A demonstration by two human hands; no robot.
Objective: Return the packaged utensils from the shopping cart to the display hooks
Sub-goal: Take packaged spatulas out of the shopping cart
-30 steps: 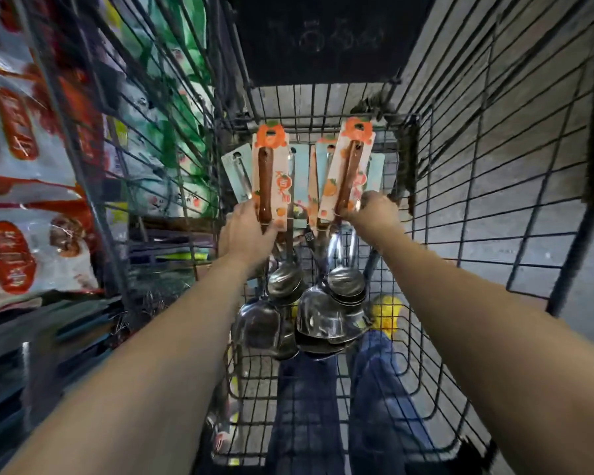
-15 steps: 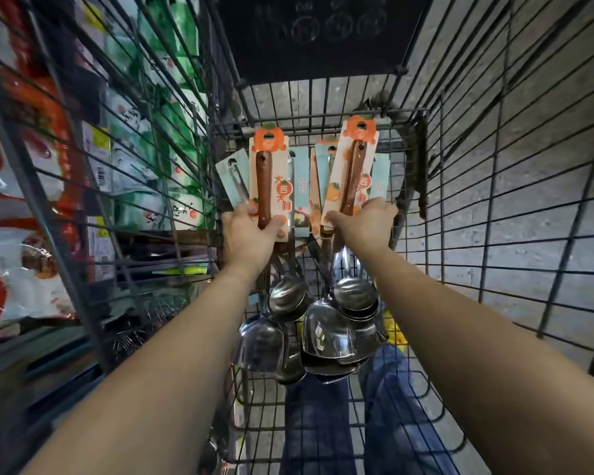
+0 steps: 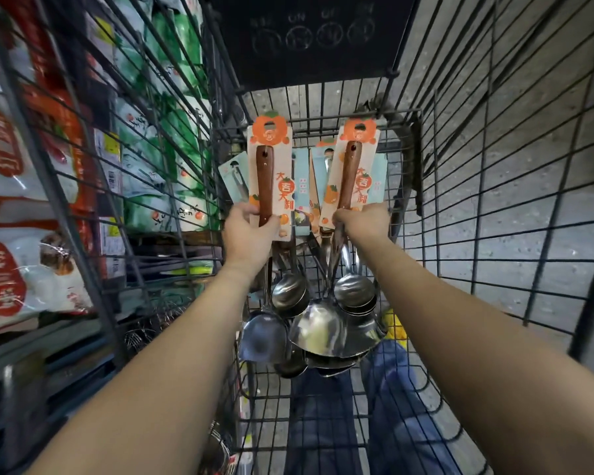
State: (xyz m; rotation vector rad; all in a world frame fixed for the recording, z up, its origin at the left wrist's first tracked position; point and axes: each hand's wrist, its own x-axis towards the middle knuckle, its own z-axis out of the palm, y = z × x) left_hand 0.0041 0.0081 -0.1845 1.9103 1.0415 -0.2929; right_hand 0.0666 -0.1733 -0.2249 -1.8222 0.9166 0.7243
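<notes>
Gripping one carded utensil in each fist, I hold both upright inside the cart (image 3: pixel 494 186).

Head view: my left hand (image 3: pixel 249 234) curls round the lower end of the left pack (image 3: pixel 271 166), thumb across its brown wooden handle, fingers tucked behind the orange-topped card. My right hand (image 3: pixel 364 222) closes the same way on the bottom of the right pack (image 3: pixel 355 173), whose top leans slightly to the right. Both packs stand near the cart's far end, just below its black panel (image 3: pixel 309 39). Pale blue cards (image 3: pixel 300 186) stand between and behind the two packs.

Steel bowls (image 3: pixel 323 327) cluster below my wrists, touching and overlapping, on thin steel shafts that run up toward my hands. I cannot tell which bowl belongs to which pack.

Red, white and green bags (image 3: pixel 21 269) fill the shelves beyond the cart's left wire wall. Grey floor (image 3: pixel 528 80) shows through the right wall. Jeans (image 3: pixel 323 423) show through the wire at the near end, between my forearms.
</notes>
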